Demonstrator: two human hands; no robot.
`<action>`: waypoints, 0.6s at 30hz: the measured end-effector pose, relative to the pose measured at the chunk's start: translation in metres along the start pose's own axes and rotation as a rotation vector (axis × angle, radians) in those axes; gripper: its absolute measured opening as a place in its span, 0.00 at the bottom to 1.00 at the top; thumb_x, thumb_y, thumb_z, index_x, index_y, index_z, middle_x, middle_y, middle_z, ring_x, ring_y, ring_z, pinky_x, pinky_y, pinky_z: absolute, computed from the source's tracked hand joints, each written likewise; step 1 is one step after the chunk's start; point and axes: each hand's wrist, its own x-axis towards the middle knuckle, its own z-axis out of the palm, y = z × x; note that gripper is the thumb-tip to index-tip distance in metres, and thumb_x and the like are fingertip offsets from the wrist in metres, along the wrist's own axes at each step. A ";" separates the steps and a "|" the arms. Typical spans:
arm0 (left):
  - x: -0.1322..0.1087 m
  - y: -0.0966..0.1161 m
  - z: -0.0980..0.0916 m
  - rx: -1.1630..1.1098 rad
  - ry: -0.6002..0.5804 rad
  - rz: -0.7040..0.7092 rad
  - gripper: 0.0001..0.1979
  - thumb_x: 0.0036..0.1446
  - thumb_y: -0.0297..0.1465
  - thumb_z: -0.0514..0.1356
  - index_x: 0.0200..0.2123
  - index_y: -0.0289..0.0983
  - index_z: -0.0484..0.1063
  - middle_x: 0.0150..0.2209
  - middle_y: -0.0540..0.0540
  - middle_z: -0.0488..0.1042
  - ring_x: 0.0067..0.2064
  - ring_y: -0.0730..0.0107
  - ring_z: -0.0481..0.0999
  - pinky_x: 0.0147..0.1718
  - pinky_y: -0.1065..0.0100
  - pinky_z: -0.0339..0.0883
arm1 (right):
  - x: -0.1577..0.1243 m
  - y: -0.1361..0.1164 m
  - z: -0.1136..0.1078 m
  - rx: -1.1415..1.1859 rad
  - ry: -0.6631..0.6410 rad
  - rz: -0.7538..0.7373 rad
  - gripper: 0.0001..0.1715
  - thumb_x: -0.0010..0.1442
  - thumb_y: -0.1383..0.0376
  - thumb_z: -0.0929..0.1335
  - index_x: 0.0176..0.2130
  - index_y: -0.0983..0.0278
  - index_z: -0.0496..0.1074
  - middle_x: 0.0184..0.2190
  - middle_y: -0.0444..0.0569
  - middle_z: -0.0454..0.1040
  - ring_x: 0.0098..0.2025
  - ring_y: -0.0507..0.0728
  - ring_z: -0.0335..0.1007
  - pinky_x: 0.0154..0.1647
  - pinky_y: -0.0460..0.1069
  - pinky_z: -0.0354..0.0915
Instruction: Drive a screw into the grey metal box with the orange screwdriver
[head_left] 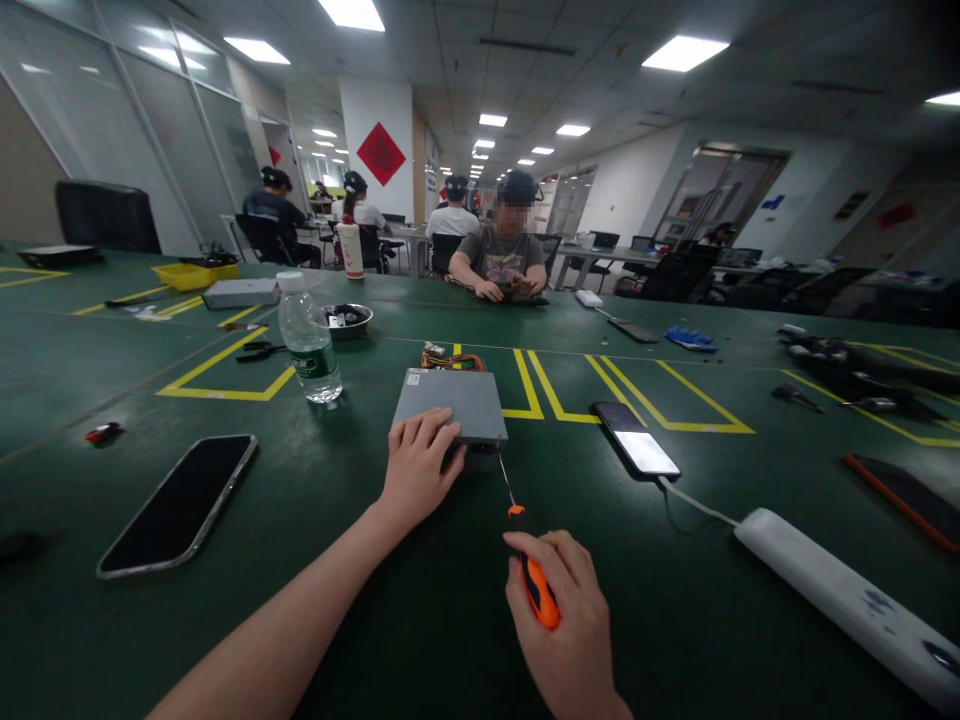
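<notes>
A grey metal box (457,400) with coloured wires (450,360) at its far end lies on the green table (450,620). My left hand (416,470) rests on the box's near left corner, fingers curled over its edge. My right hand (566,620) is closed round the orange and black handle of a screwdriver (531,565). The screwdriver's thin shaft points forward and its tip is at the box's near side.
A water bottle (309,340), a dark phone (180,503), a charging phone (636,438) and a white power strip (840,590) lie around. A metal bowl (347,318), a yellow tray (195,275) and tools sit farther off. A person (504,255) sits opposite.
</notes>
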 end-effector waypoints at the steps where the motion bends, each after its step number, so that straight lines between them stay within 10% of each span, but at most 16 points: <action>1: 0.000 0.000 0.000 0.001 0.000 -0.002 0.10 0.57 0.33 0.54 0.42 0.42 0.67 0.50 0.44 0.69 0.52 0.58 0.64 0.47 0.55 0.53 | 0.000 0.000 0.000 0.003 0.002 0.004 0.12 0.57 0.70 0.62 0.41 0.61 0.69 0.31 0.47 0.65 0.34 0.54 0.65 0.33 0.50 0.65; 12: -0.001 0.000 0.001 0.002 -0.009 0.003 0.10 0.57 0.34 0.54 0.43 0.41 0.66 0.51 0.44 0.69 0.53 0.58 0.64 0.48 0.55 0.53 | 0.001 -0.004 0.002 0.112 0.049 0.194 0.13 0.61 0.63 0.60 0.46 0.64 0.62 0.31 0.47 0.70 0.30 0.53 0.69 0.30 0.48 0.66; 18: 0.000 0.000 0.001 0.020 0.000 0.005 0.09 0.57 0.34 0.54 0.42 0.41 0.67 0.50 0.45 0.70 0.51 0.58 0.65 0.47 0.55 0.54 | -0.002 -0.008 0.008 -0.011 0.054 0.012 0.10 0.57 0.71 0.61 0.38 0.62 0.67 0.28 0.46 0.67 0.29 0.54 0.66 0.29 0.49 0.65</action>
